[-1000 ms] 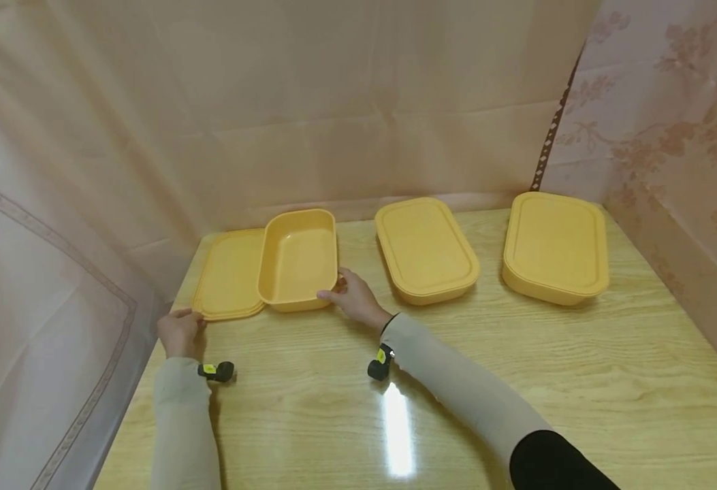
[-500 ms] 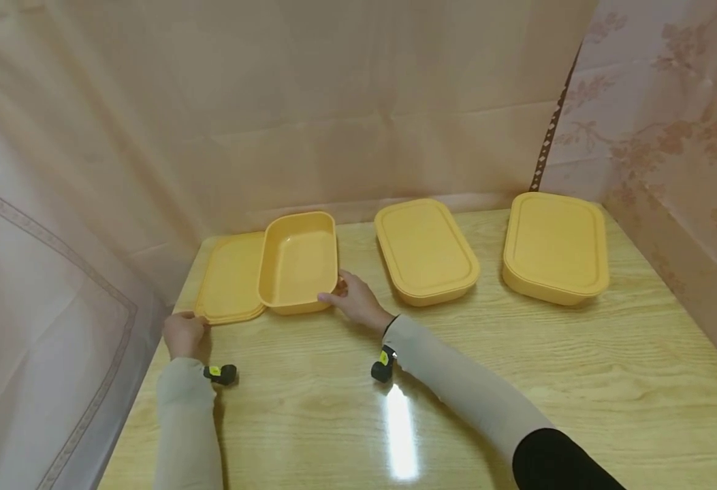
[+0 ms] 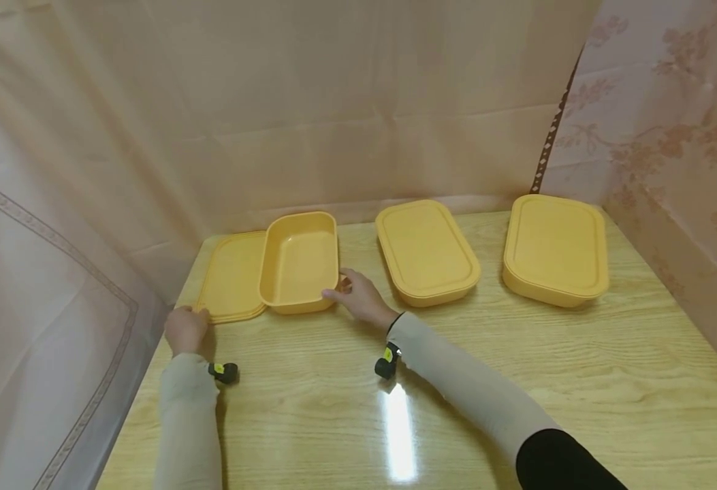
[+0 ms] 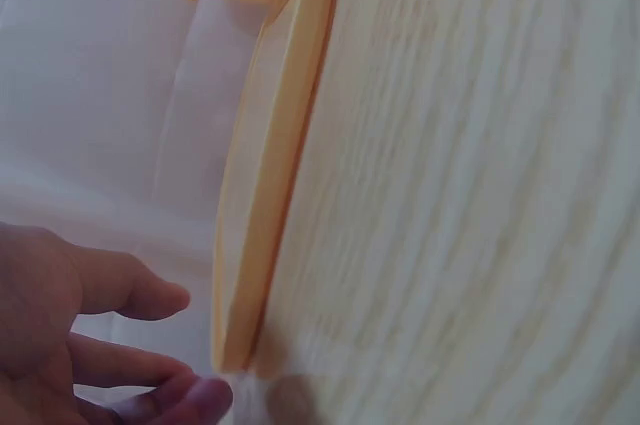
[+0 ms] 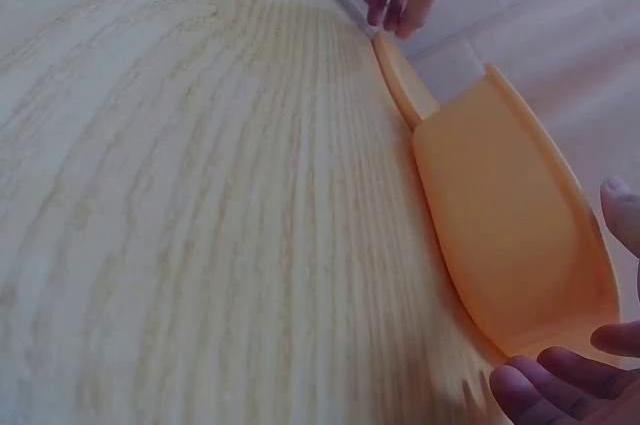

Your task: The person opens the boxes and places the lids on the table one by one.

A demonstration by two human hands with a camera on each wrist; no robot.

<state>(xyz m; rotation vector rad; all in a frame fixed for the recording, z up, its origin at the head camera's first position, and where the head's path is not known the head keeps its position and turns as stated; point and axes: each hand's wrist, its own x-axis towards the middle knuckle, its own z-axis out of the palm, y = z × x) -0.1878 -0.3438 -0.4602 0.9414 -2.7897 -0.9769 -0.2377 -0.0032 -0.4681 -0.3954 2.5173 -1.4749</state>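
An uncovered yellow lunch box (image 3: pixel 299 262) stands at the back left of the table, its inside bare. It overlaps the right part of a flat yellow lid (image 3: pixel 232 275), which seems to be a stack of lids with layered edges. My left hand (image 3: pixel 186 330) is at the near left corner of the lids; in the left wrist view its loosely bent fingers (image 4: pixel 150 300) are just off that corner. My right hand (image 3: pixel 361 299) is at the near right corner of the box, thumb and fingers spread around the corner without gripping, as the right wrist view shows.
Two lidded yellow lunch boxes stand to the right, one in the middle (image 3: pixel 428 252) and one farther right (image 3: pixel 555 248). The wooden table (image 3: pixel 309 408) ends at a beige curtain (image 3: pixel 358 102) behind, with cloth hanging on both sides.
My left hand has shifted slightly right along the lid corner. The thumb of my right hand has eased a little to the right at the box corner. The boxes stand as before.
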